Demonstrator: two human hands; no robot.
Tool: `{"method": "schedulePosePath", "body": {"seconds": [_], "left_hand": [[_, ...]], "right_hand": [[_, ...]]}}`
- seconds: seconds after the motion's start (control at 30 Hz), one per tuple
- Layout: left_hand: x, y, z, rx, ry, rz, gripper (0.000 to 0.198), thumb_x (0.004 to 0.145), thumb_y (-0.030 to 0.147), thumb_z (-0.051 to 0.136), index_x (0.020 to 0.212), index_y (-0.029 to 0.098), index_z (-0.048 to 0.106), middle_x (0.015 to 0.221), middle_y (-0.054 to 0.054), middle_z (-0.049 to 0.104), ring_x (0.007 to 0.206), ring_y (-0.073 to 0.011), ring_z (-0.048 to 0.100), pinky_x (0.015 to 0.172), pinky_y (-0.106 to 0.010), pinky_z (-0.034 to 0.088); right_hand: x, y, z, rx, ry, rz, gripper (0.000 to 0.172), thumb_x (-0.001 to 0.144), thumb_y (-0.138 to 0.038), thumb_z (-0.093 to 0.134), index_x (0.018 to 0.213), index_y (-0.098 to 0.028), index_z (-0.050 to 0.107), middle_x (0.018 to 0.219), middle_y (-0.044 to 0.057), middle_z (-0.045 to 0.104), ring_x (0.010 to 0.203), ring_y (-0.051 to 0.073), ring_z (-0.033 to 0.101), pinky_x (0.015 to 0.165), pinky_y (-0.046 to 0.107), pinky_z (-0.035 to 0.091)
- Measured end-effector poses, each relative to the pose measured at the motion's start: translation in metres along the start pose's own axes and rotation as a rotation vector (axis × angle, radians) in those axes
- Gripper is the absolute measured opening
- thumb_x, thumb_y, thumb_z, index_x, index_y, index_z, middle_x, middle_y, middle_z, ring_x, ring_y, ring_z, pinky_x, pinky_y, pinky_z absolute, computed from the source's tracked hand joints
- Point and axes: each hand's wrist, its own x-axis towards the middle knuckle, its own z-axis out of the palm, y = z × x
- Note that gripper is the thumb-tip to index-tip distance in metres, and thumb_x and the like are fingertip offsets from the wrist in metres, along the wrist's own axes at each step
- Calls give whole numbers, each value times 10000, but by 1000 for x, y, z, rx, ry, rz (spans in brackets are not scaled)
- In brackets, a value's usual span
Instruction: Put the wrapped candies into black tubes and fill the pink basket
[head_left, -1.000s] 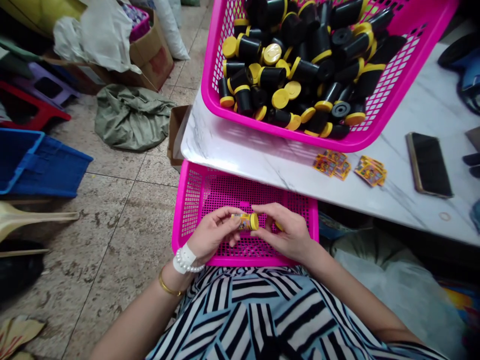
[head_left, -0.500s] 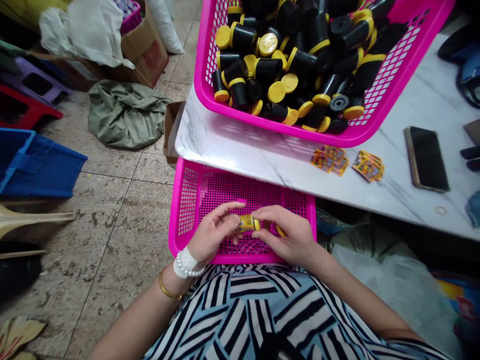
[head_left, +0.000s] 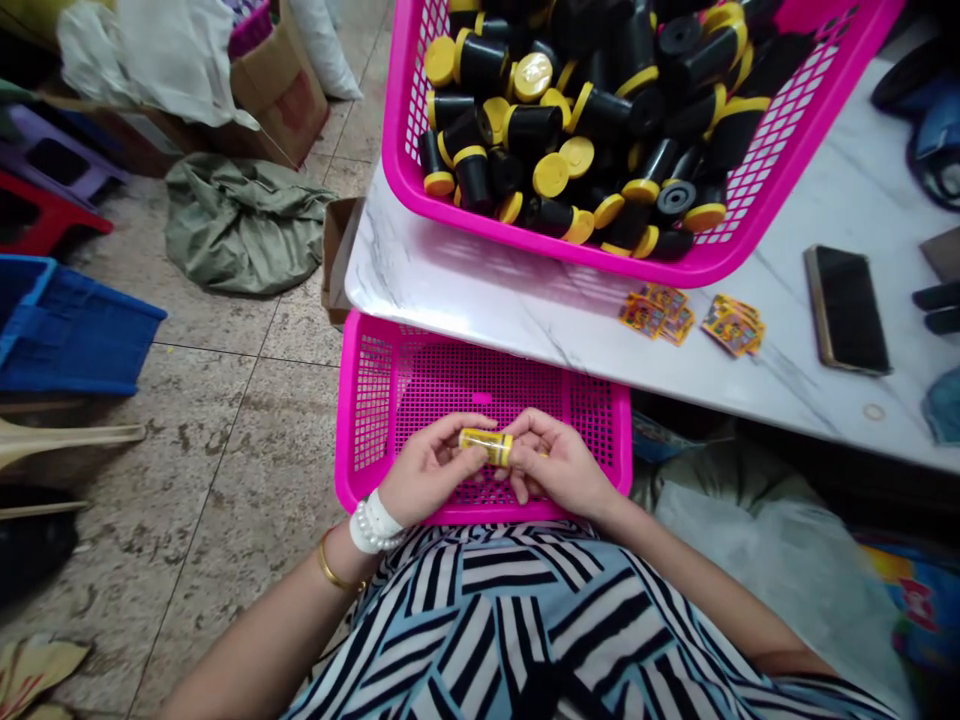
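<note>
A small yellow-labelled cylinder (head_left: 486,446) lies level between my hands, above the lower pink basket (head_left: 347,420). My left hand (head_left: 431,470) grips its left part with thumb and fingers. At its right end the fingers of my right hand (head_left: 553,465) are closed together around the tip. Whether a separate cap is inside those fingers is hidden. The upper pink basket (head_left: 562,243) on the table holds several black cylinders with yellow caps. Two small piles of orange stickers, a left one (head_left: 658,311) and a right one (head_left: 735,325), lie in front of it.
A phone (head_left: 849,310) rests on the white marbled table (head_left: 465,285) at the right. Blue crate (head_left: 82,325), green cloth sack (head_left: 244,225) and cardboard box (head_left: 281,95) stand on the floor at the left. Plastic bags (head_left: 765,560) are under the table at the right.
The cylinder shows more of its label now. My right fingers have drawn together at its right end, and the yellow cap seen beneath that hand is no longer visible. The view has shifted slightly.
</note>
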Motion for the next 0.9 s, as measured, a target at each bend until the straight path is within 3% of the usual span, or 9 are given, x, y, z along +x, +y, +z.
{"method": "schedulePosePath", "body": {"seconds": [0.1, 0.2, 0.33, 0.5, 0.67, 0.8, 0.9], "left_hand": [[1, -5, -4, -139, 37, -159, 312, 828, 397, 698, 985, 136, 635, 692, 1, 659, 490, -60, 544, 481, -173, 428], [2, -8, -1, -194, 6, -264, 361, 823, 478, 684, 858, 128, 602, 563, 11, 617, 407, -49, 489, 408, -152, 348], [3, -8, 7, -340, -47, -282, 403, 798, 517, 696, 829, 129, 588, 578, -3, 624, 417, -54, 501, 415, -153, 363], [5, -8, 9, -437, -70, -263, 389, 798, 490, 709, 905, 127, 618, 649, 3, 615, 454, -51, 505, 428, -154, 378], [7, -11, 8, -449, -60, -297, 373, 794, 481, 718, 881, 134, 612, 616, 17, 590, 429, -46, 479, 409, -153, 372], [9, -13, 10, -500, -12, -311, 345, 814, 470, 698, 811, 146, 577, 604, 24, 578, 407, -41, 444, 389, -153, 352], [10, -14, 11, -482, 54, -276, 324, 823, 455, 693, 836, 152, 579, 621, 31, 575, 421, -33, 437, 400, -145, 329]], "right_hand": [[-4, -5, -8, -72, -67, -42, 344, 867, -345, 677, 1159, -213, 551, 873, 9, 717, 462, 55, 607, 431, 160, 458], [-5, -11, -13, -192, -84, -67, 431, 854, -287, 697, 1271, -253, 591, 1000, 27, 698, 530, 51, 623, 496, 186, 515], [-2, -10, -8, -190, -40, -136, 239, 803, -258, 749, 1038, -215, 741, 861, 19, 715, 526, 65, 625, 474, 182, 521], [-2, 0, -2, -76, 60, -171, 161, 747, -274, 802, 873, -194, 743, 651, -14, 676, 423, 67, 592, 384, 157, 473], [2, 2, -2, -60, 26, -80, 283, 750, -369, 794, 935, -175, 704, 560, -22, 657, 388, 96, 591, 365, 180, 483], [10, 10, 1, -73, 100, -128, 239, 758, -353, 784, 872, -175, 674, 521, -42, 635, 368, 84, 566, 362, 173, 470], [13, 14, 2, -113, 155, -152, 236, 821, -372, 716, 946, -175, 679, 494, -54, 609, 369, 79, 551, 371, 171, 461]]}}
